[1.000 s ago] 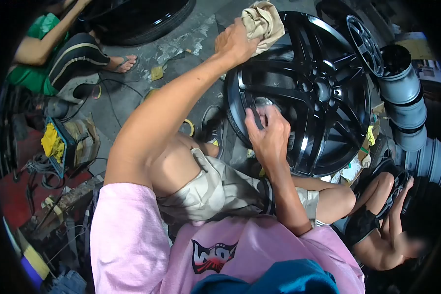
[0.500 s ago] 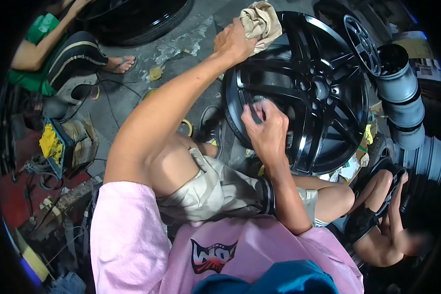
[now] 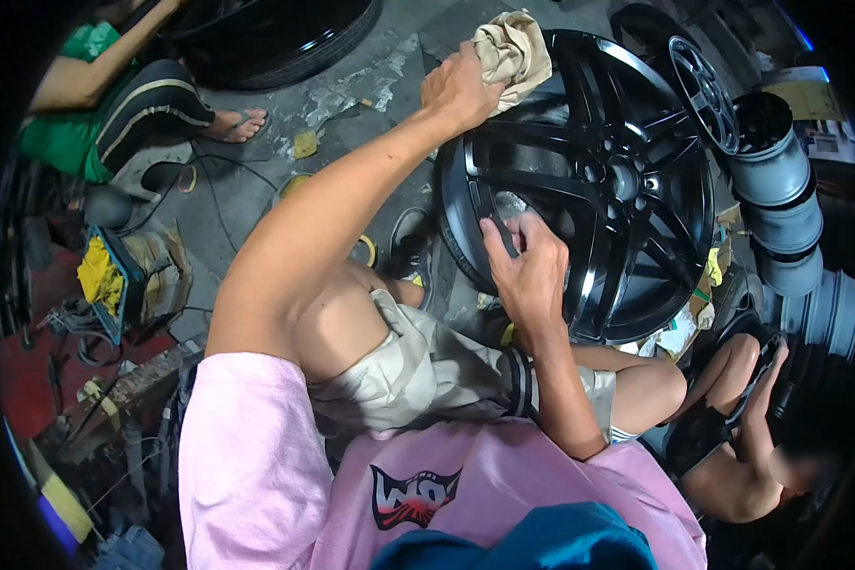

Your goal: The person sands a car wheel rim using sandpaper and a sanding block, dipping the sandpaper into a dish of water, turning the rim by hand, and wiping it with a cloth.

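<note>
A glossy black alloy wheel [image 3: 627, 242] with paired spokes lies face up in front of me. My left hand [image 3: 461, 90] is closed on a crumpled beige cloth [image 3: 515, 59], held against the wheel's upper left edge. On the nearer left side, my right hand [image 3: 532, 261] has its thumb and fingers closed around a dark strip of the wheel by the outer edge. Part of that strip is hidden by the fingers.
Silver wheel barrels [image 3: 774, 176] stand stacked at the right, with another black wheel [image 3: 703, 95] leaning by them. A co-worker in green [image 3: 66, 152] sits at upper left near a large tyre [image 3: 294, 57]. Another person [image 3: 731, 456] crouches at lower right. Cables [image 3: 214, 190] cross the floor.
My right hand has moved slightly from hovering, fingers blurred, to gripping the wheel near its left edge. The cloth in my left hand has shifted slightly down and right.
</note>
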Available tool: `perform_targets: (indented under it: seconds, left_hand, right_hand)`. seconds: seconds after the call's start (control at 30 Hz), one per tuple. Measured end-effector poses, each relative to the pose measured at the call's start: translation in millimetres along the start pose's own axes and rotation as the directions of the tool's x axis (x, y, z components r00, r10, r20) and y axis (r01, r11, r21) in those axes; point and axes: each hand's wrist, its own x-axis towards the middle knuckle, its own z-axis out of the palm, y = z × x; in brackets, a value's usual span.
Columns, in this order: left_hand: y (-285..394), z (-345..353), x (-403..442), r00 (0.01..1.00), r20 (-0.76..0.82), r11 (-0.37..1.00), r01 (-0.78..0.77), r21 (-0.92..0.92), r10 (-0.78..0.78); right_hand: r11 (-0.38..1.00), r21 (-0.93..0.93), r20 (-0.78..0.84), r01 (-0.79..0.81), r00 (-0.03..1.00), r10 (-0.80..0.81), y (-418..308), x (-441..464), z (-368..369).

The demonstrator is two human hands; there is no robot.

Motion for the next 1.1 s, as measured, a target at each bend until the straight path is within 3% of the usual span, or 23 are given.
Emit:
perform_targets:
  seconds: [0.27, 0.37, 0.57, 0.63, 0.83, 1.03, 1.1]
  left_hand:
    - [1.4, -0.3, 0.4, 1.000, 0.019, 1.000, 0.017, -0.009, -0.017]
    - [-0.1, -0.8, 0.4, 1.000, 0.019, 1.000, 0.017, 0.008, -0.017]
    - [5.2, -8.3, -2.7, 0.999, 0.044, 0.999, 0.018, -0.040, -0.017]
    - [3.1, -3.2, -2.6, 1.000, 0.004, 1.000, -0.012, -0.009, 0.012]
    - [1.7, -1.9, -0.9, 1.000, 0.025, 0.999, -0.001, -0.033, 0.002]
    - [4.9, -5.0, -3.1, 1.000, 0.006, 1.000, -0.006, -0.011, 0.006]
    - [4.3, -3.8, -1.5, 0.999, 0.046, 1.000, 0.012, -0.006, -0.012]
  right_hand:
    - [0.995, 0.011, -0.071, 0.102, 0.992, -0.101, -4.5, 14.2, 10.7]
    - [1.000, 0.019, -0.009, -0.023, 1.000, 0.023, -0.6, 2.1, 3.8]
    - [0.991, 0.087, -0.102, 0.106, 0.990, -0.097, 1.1, 15.3, 16.3]
    - [0.998, 0.064, -0.035, 0.015, 0.999, -0.013, 1.7, 2.4, 5.5]
    - [0.992, 0.094, -0.030, 0.082, 0.996, -0.079, 3.0, 15.7, 12.1]
    - [0.999, 0.031, 0.028, -0.013, 1.000, 0.012, -3.4, 2.1, -2.9]
    - [0.997, 0.074, -0.038, 0.036, 0.999, -0.033, -1.0, 9.2, 7.8]
